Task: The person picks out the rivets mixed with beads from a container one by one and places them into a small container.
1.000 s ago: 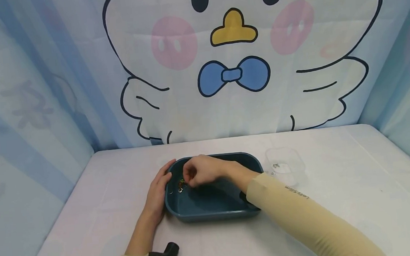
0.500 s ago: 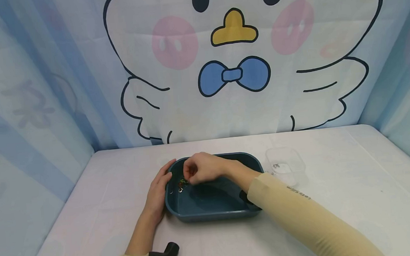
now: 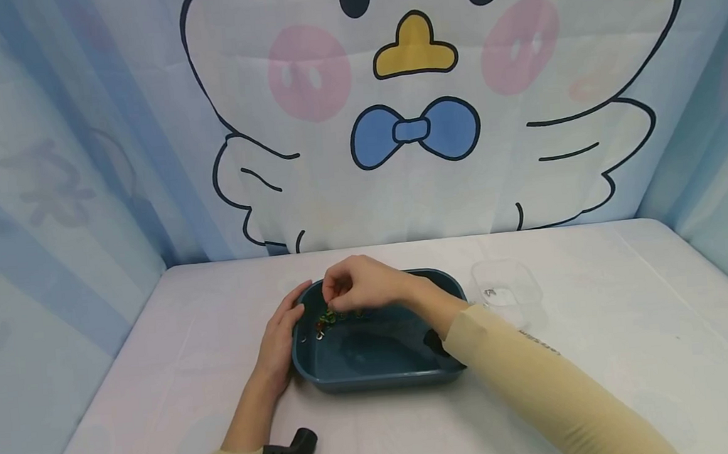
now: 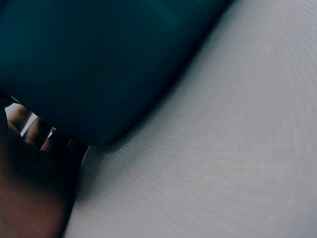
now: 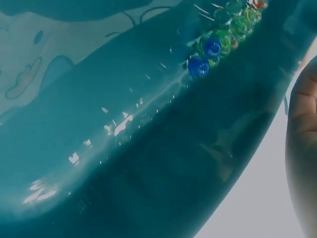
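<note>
A dark teal tub (image 3: 382, 381) stands on the table. Along its left wall lies my left hand (image 3: 275, 344), the thumb at the rim and the fingers straight. Inside, small glassy beads (image 5: 240, 25), green, blue and red, lie in a line by the far wall; they look like a string, but a thread cannot be made out. My right hand (image 3: 368, 283) hangs just above them, its fingers curled and their tips drawn to the thumb. Anything between these tips is hidden. In the left wrist view, the tub's wall covers most of the left fingers (image 4: 35, 131).
Right of the tub is a clear plastic box (image 3: 506, 287) with a few tiny silvery pieces in it. A small silvery piece (image 3: 303, 339) lies in the tub's left end. Behind the table (image 3: 605, 350) hangs a printed curtain (image 3: 439, 200).
My right hand rises from the beads toward the tub's far rim, uncovering more green ones. The left hand and the tub stay in place; the head view tips very slightly.
</note>
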The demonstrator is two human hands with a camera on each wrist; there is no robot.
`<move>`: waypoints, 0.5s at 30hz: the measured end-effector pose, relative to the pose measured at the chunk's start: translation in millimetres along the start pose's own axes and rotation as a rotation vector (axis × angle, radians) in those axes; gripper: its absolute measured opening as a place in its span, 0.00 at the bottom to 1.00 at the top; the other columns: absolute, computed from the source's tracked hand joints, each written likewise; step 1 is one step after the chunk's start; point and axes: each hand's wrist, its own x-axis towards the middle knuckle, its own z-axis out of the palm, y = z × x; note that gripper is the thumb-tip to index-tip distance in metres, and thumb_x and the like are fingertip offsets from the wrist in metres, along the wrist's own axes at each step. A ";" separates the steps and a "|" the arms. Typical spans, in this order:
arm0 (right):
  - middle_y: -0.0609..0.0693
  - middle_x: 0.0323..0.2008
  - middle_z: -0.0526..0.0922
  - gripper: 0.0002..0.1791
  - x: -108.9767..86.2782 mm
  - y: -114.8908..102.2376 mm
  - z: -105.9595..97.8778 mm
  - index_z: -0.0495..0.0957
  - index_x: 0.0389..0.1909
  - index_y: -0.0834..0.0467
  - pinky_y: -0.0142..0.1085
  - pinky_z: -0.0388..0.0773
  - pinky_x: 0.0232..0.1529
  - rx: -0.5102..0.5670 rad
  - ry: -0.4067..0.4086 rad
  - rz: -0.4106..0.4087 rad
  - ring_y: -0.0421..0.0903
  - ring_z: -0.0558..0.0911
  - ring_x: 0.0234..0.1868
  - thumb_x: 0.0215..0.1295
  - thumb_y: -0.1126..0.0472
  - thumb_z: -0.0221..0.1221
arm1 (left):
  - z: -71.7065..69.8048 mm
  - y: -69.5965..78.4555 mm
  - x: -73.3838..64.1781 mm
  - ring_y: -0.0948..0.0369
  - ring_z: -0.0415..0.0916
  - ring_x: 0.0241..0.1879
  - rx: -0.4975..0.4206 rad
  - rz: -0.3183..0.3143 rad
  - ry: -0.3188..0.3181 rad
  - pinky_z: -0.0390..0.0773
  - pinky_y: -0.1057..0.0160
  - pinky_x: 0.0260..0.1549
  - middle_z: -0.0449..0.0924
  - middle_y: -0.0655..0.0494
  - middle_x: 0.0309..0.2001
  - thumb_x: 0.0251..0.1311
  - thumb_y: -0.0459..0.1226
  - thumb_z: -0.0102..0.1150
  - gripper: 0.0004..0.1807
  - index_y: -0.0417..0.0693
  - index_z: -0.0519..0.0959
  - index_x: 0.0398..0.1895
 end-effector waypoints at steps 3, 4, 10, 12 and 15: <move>0.47 0.30 0.82 0.02 -1.9 -2.4 -2.7 0.82 0.35 0.61 0.34 0.78 0.35 0.020 0.015 0.004 0.44 0.80 0.31 0.63 0.66 0.62 | -0.3 0.0 -0.1 0.52 0.55 0.74 -0.002 0.003 0.000 0.54 0.46 0.72 0.58 0.51 0.76 0.79 0.41 0.33 0.26 0.53 0.63 0.76; 0.47 0.30 0.82 0.02 -2.4 -3.1 -3.2 0.81 0.35 0.61 0.34 0.78 0.36 0.026 0.019 0.005 0.44 0.80 0.32 0.63 0.66 0.62 | -0.4 0.0 -0.3 0.52 0.55 0.74 -0.003 0.006 -0.001 0.54 0.46 0.72 0.58 0.51 0.76 0.79 0.41 0.33 0.26 0.53 0.63 0.76; 0.50 0.31 0.82 0.02 -5.4 -9.1 -7.1 0.81 0.36 0.61 0.36 0.79 0.35 0.066 0.039 0.013 0.51 0.81 0.33 0.65 0.66 0.61 | -0.6 -0.1 -0.6 0.52 0.53 0.75 -0.009 0.013 -0.007 0.52 0.47 0.72 0.57 0.51 0.76 0.79 0.41 0.33 0.26 0.53 0.63 0.76; 0.50 0.31 0.82 0.02 -6.8 -11.6 -9.4 0.81 0.36 0.61 0.36 0.79 0.36 0.066 0.048 0.013 0.51 0.81 0.33 0.65 0.66 0.61 | -0.5 -0.6 -0.3 0.53 0.52 0.75 -0.011 0.015 -0.009 0.51 0.47 0.73 0.57 0.51 0.76 0.79 0.41 0.32 0.26 0.52 0.63 0.77; 0.49 0.31 0.81 0.03 -9.1 -14.8 -13.2 0.81 0.37 0.61 0.36 0.79 0.36 0.056 0.062 0.013 0.49 0.80 0.32 0.65 0.66 0.61 | -0.4 -0.7 -0.2 0.53 0.51 0.76 -0.009 0.017 -0.011 0.49 0.47 0.73 0.57 0.52 0.77 0.79 0.41 0.32 0.26 0.52 0.63 0.77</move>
